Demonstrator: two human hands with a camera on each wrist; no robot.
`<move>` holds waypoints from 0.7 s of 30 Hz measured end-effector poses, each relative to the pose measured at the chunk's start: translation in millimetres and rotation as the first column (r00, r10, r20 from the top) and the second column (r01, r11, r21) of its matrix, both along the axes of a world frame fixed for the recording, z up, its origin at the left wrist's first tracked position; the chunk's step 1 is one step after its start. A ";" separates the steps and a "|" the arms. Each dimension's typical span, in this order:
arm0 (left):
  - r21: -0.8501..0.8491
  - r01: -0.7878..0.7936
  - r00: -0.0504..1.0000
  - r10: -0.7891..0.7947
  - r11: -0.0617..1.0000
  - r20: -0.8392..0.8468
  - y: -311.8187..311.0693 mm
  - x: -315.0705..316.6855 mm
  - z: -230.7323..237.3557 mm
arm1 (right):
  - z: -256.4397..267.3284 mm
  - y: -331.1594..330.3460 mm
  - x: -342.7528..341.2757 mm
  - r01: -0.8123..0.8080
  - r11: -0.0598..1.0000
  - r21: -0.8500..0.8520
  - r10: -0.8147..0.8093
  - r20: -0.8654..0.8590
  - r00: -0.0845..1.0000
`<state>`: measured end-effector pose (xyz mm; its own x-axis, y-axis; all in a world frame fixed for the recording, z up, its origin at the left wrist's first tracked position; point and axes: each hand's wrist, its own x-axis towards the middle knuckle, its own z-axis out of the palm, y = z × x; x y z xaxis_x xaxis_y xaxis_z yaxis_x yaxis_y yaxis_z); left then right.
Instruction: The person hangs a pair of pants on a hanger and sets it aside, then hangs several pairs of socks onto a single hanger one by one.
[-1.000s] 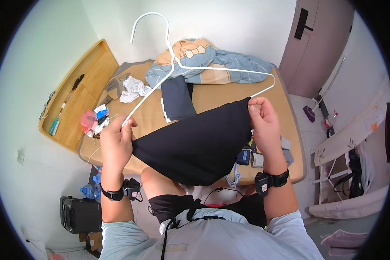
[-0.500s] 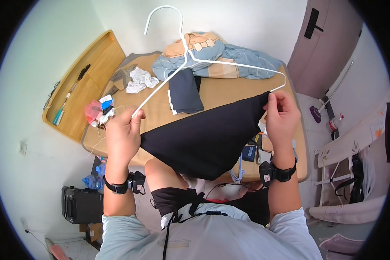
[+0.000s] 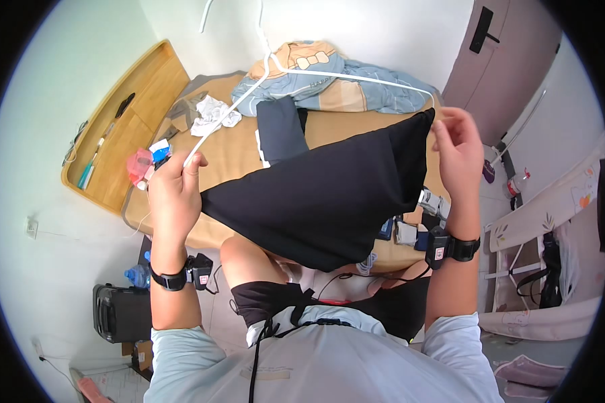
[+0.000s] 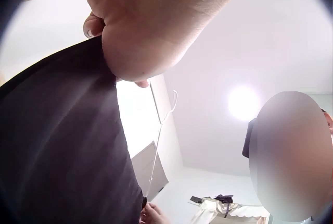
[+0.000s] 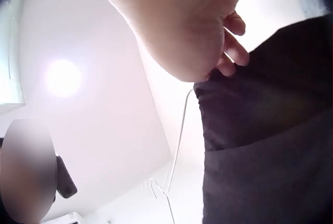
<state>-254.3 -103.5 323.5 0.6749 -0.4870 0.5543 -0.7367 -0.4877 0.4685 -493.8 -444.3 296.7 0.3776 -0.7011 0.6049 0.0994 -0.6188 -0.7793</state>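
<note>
Black and stretching nearly straight along its top edge, the garment [image 3: 309, 195] is hanging in the air between my left grip [image 3: 173, 191] and my right grip [image 3: 458, 154], above the bed [image 3: 232, 158]. My left grip is closing on one corner, pinching it together with the near arm of the white hanger [image 3: 269, 54]. My right grip is pinching the opposite corner, where the hanger's other end is meeting the cloth; whether that end is seating properly under the fabric, I am not managing to tell. The top edge is slanting, its right corner sitting higher in the head view.

For working well, I am judging that my left pinch should be pinning hanger and cloth as one, while my right should be drawing its corner outward gently, following the hanger's arm. Tugging hard, I am thinking, would be risking a bent hanger or a left corner slipping loose.
</note>
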 end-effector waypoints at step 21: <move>0.283 0.178 0.975 -0.130 0.942 -0.180 -14.0 10.5 79.2 | 48.0 -35.1 44.1 0.049 0.961 -0.271 -0.052 -0.004 0.999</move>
<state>-243.8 -117.5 402.6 0.6452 -0.7174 0.2628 -0.7428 -0.5084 0.4357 -449.7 -479.4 344.7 0.3536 -0.5302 0.7706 0.0545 -0.8108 -0.5828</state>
